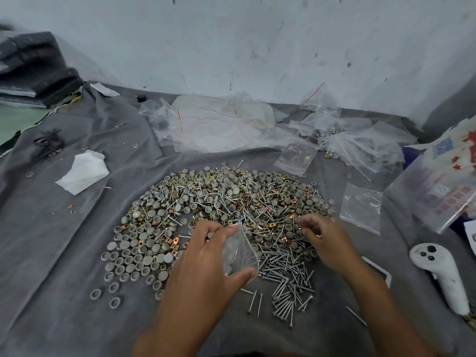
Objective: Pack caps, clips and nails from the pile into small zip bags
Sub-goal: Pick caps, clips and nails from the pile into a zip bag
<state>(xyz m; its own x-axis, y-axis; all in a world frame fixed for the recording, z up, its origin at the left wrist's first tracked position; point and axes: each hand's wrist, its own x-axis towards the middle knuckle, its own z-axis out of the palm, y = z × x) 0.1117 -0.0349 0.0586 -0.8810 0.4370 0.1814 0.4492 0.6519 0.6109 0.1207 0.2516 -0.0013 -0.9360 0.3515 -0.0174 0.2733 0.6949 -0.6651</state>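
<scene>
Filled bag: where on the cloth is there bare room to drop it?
Bare grey cloth lies left of the pile, below the white tissue. A smaller patch sits between the nails and the white controller. The back edge is crowded with zip bags.

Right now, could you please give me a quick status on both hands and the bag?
Left hand holds the bag. Right hand picking in the pile, fingers curled. Nothing in the way.

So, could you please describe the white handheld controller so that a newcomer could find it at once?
Start from the pile of caps, clips and nails on the grey cloth and look to its right, near the edge. The controller lies there alone: white, curved, with dark round buttons on its head.
</scene>
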